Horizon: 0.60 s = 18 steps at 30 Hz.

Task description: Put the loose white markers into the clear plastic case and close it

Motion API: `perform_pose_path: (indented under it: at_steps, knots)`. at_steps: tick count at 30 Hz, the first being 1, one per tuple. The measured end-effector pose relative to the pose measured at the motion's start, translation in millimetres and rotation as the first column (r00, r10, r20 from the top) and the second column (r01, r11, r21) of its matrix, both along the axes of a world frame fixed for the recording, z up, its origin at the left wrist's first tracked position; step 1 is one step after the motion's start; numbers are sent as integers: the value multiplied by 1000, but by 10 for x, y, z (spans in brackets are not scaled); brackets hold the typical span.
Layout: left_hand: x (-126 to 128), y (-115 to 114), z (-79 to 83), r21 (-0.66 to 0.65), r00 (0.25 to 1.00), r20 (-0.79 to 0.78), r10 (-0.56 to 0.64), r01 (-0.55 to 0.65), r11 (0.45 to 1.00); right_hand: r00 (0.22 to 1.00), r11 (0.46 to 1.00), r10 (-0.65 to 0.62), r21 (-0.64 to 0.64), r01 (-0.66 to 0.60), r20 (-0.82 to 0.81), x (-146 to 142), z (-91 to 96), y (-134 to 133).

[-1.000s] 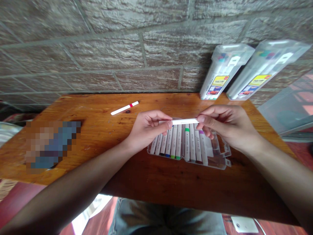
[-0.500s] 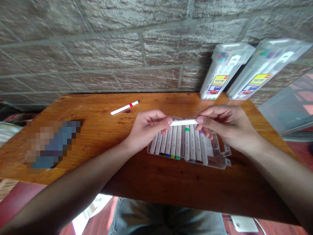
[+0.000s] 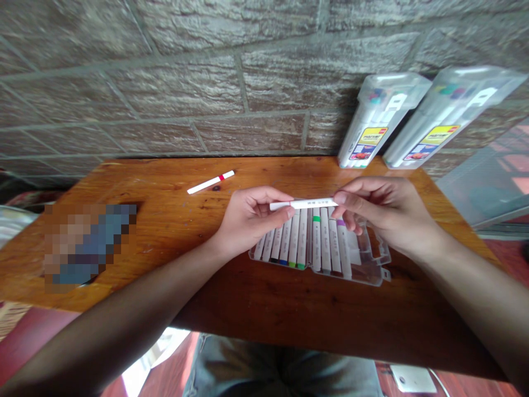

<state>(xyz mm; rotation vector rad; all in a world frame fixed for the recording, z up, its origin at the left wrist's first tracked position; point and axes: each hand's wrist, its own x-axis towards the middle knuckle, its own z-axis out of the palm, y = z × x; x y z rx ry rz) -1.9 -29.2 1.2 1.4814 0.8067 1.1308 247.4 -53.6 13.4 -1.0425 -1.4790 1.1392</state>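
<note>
A white marker [image 3: 313, 203] with a thin reddish band near its left end is held level above an open clear plastic case [image 3: 363, 277]. My left hand [image 3: 252, 218] is closed on its left end, thumb below and index finger above, with the tip sticking out between them. My right hand [image 3: 372, 209] pinches the opposite end between thumb and fingers, which hide that tip. Under my hands, several white markers [image 3: 326, 242] lie side by side in both halves of the case, some with green, blue, black or purple bands.
Another white marker [image 3: 210, 182] with a red band lies on the wooden table [image 3: 165, 182], back left. Two upright clear marker boxes [image 3: 367, 121] lean by the brick wall [image 3: 273, 71] at back right. A blurred-out object [image 3: 91, 245] is at the left. A white device [image 3: 413, 379] rests below the table.
The held marker has turned so different printing faces me. My left fingers have opened slightly, exposing its left end and reddish band. My right hand has barely moved.
</note>
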Motion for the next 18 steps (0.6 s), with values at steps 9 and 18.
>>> perform_pose_path:
  at_steps: [9,18]
  knots:
    - [-19,0,-45,42,1000,-6,9,-9,999,1000,1000,-13,-26,12,-24,8,-16,12]
    - [-6,11,-61,48,999,31,-5,4,999,1000,1000,6,-16,-6,-2,-16,14,-7]
